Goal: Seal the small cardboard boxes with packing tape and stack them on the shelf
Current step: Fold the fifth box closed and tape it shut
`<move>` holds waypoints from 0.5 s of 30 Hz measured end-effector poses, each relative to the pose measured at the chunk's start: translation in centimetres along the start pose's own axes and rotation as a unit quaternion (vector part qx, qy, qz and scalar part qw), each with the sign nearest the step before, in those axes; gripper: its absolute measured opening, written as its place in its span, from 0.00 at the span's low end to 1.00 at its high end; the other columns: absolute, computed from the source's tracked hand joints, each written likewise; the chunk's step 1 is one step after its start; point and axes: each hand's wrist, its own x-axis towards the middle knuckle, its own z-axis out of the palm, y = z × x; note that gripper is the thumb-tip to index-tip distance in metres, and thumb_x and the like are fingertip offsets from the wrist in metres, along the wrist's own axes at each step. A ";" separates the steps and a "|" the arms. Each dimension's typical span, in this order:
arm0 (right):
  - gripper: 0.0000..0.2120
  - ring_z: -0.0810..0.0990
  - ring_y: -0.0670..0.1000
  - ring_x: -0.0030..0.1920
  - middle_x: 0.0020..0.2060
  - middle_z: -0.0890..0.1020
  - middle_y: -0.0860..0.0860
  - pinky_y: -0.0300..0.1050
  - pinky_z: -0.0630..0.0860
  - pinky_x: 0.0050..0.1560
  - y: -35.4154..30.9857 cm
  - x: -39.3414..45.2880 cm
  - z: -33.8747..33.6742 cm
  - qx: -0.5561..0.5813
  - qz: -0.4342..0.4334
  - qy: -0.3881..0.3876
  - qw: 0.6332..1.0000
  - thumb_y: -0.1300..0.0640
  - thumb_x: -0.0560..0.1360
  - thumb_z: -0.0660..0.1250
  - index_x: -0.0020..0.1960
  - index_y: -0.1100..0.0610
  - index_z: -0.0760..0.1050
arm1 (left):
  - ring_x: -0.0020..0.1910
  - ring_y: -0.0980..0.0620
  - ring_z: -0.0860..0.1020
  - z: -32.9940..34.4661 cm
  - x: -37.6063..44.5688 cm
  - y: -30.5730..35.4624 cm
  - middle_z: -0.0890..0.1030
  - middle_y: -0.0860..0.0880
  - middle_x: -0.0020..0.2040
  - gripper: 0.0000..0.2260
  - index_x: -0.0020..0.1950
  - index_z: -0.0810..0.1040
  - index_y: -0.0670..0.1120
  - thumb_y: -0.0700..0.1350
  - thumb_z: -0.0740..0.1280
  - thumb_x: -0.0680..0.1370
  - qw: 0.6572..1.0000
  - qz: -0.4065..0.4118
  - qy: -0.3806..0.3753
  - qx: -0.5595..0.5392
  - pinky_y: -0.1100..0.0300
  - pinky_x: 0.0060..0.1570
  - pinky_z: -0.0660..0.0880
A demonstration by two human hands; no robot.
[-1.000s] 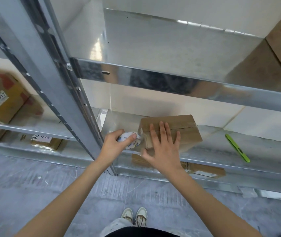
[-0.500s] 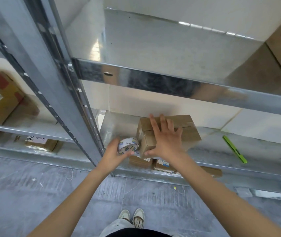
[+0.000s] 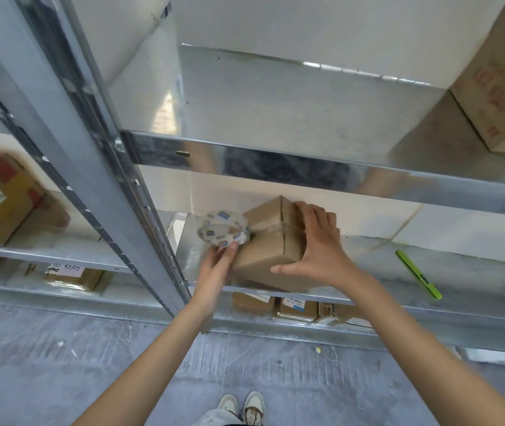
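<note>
Metal shelf (image 3: 368,256): box (image 3: 263,259), green cutter (image 3: 418,274).

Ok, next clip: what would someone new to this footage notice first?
First the two hands at the middle shelf: the right hand is spread over a small cardboard box tipped up on the shelf, while the left hand holds a printed tape roll against the box's left end. Next, a bright green pen-like tool lies alone on the same shelf to the right.
</note>
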 end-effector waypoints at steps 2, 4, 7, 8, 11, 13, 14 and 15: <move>0.57 0.56 0.48 0.66 0.66 0.58 0.44 0.44 0.60 0.67 0.0 -0.9 -0.5 0.116 0.016 0.029 0.993 0.39 0.57 0.79 0.75 0.50 0.49 | 0.55 0.55 0.77 0.9 -0.3 2.1 0.79 0.52 0.57 0.24 0.63 0.72 0.51 0.63 0.65 0.73 1.000 0.015 -0.014 -0.009 0.55 0.55 0.74; 0.55 0.57 0.45 0.66 0.65 0.59 0.41 0.42 0.60 0.67 0.3 -1.8 -0.3 0.205 0.034 0.043 0.977 0.43 0.58 0.81 0.74 0.47 0.50 | 0.52 0.59 0.77 1.5 -0.3 3.8 0.79 0.53 0.54 0.16 0.61 0.73 0.51 0.56 0.64 0.76 0.998 0.055 0.010 -0.013 0.60 0.49 0.74; 0.53 0.61 0.46 0.67 0.64 0.61 0.40 0.45 0.65 0.68 1.0 -2.6 0.5 0.286 0.059 0.035 0.956 0.45 0.58 0.81 0.70 0.38 0.48 | 0.50 0.61 0.78 2.2 0.1 5.9 0.79 0.53 0.55 0.21 0.66 0.71 0.49 0.50 0.65 0.73 0.991 0.127 0.003 0.034 0.69 0.46 0.75; 0.53 0.62 0.47 0.67 0.63 0.62 0.40 0.48 0.66 0.69 1.3 -2.7 0.8 0.305 0.073 0.026 0.949 0.46 0.58 0.81 0.70 0.37 0.48 | 0.53 0.58 0.77 2.4 0.3 6.3 0.79 0.52 0.55 0.25 0.68 0.70 0.48 0.50 0.68 0.72 0.989 0.140 -0.006 0.052 0.70 0.49 0.75; 0.55 0.64 0.49 0.65 0.59 0.64 0.37 0.52 0.67 0.68 2.1 -3.2 1.1 0.323 0.101 -0.004 0.941 0.45 0.57 0.82 0.73 0.42 0.50 | 0.57 0.51 0.77 3.3 0.6 6.8 0.79 0.50 0.56 0.35 0.70 0.68 0.48 0.60 0.71 0.66 0.974 0.165 -0.002 0.152 0.65 0.55 0.71; 0.56 0.63 0.49 0.64 0.58 0.63 0.38 0.53 0.66 0.68 2.3 -3.2 1.3 0.305 0.095 -0.013 0.948 0.44 0.56 0.81 0.74 0.44 0.51 | 0.59 0.48 0.76 3.8 0.6 6.7 0.76 0.47 0.60 0.43 0.73 0.61 0.51 0.64 0.71 0.63 0.965 0.168 -0.003 0.200 0.61 0.57 0.70; 0.56 0.63 0.49 0.65 0.58 0.63 0.39 0.53 0.66 0.68 2.5 -3.3 1.3 0.308 0.097 -0.013 0.946 0.45 0.57 0.82 0.74 0.44 0.51 | 0.59 0.49 0.75 4.2 0.7 6.7 0.74 0.46 0.61 0.46 0.73 0.59 0.53 0.67 0.70 0.60 0.959 0.180 -0.007 0.219 0.59 0.58 0.70; 0.55 0.63 0.50 0.65 0.58 0.63 0.40 0.53 0.66 0.68 2.7 -3.4 1.2 0.320 0.107 -0.016 0.941 0.47 0.58 0.82 0.74 0.44 0.51 | 0.60 0.51 0.73 4.6 0.6 6.7 0.72 0.48 0.63 0.47 0.74 0.58 0.54 0.69 0.69 0.59 0.952 0.198 -0.005 0.235 0.58 0.59 0.70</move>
